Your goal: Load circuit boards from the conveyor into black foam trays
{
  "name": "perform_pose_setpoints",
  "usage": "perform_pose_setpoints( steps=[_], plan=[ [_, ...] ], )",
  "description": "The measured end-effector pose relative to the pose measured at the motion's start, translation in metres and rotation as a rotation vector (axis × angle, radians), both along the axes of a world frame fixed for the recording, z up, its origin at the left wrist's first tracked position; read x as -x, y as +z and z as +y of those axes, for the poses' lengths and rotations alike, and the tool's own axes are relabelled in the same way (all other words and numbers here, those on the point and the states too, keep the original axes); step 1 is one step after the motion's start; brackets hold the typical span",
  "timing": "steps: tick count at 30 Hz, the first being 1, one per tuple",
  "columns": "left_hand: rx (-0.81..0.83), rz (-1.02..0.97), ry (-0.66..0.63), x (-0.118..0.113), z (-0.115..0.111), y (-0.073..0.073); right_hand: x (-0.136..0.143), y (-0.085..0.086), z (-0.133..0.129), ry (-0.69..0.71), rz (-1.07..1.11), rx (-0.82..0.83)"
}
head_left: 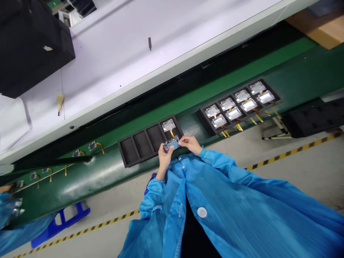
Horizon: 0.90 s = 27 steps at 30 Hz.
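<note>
Near the front edge of the green bench, my left hand (164,157) grips a small circuit board (172,143) with a blue face, thumb on top. My right hand (189,143) pinches at the board's right end. Just beyond the hands lies a black compartment tray (142,144). In its right compartment sits another board (168,125) with a silver shield, and an orange flex strip (172,133) runs from it toward the held board. The tray's other compartments hold nothing.
To the right, a second black tray (203,120) holds several boards with orange strips hanging out. Small boards (92,145) lie on the green bench (107,175) at left. A white shelf (172,68) runs behind. Blue sleeves of a person (29,229) show at lower left, by a blue stool (63,225).
</note>
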State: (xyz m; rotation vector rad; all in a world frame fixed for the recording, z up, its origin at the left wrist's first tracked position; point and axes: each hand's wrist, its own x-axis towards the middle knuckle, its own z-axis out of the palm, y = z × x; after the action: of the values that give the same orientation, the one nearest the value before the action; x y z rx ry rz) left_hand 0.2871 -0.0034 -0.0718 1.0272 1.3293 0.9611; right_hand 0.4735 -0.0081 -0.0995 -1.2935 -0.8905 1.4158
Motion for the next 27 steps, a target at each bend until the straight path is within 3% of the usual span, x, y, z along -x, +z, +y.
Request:
perform_pose_setpoints(
  steps=[11,19,22,27],
  plan=[
    [0.222,-0.121,-0.060,-0.019,0.033,-0.031,-0.002,-0.036,0.031,-0.058,0.064,0.115],
    [0.465,-0.109,0.051,-0.034,0.053,-0.053,-0.028,-0.060,0.042,-0.092,-0.227,0.094],
    [0.475,-0.091,0.004,-0.031,0.054,-0.055,-0.034,-0.063,0.034,-0.046,-0.369,0.112],
    [0.539,-0.093,-0.128,-0.025,0.057,-0.056,-0.031,-0.065,0.023,0.016,-0.501,0.010]
  ],
)
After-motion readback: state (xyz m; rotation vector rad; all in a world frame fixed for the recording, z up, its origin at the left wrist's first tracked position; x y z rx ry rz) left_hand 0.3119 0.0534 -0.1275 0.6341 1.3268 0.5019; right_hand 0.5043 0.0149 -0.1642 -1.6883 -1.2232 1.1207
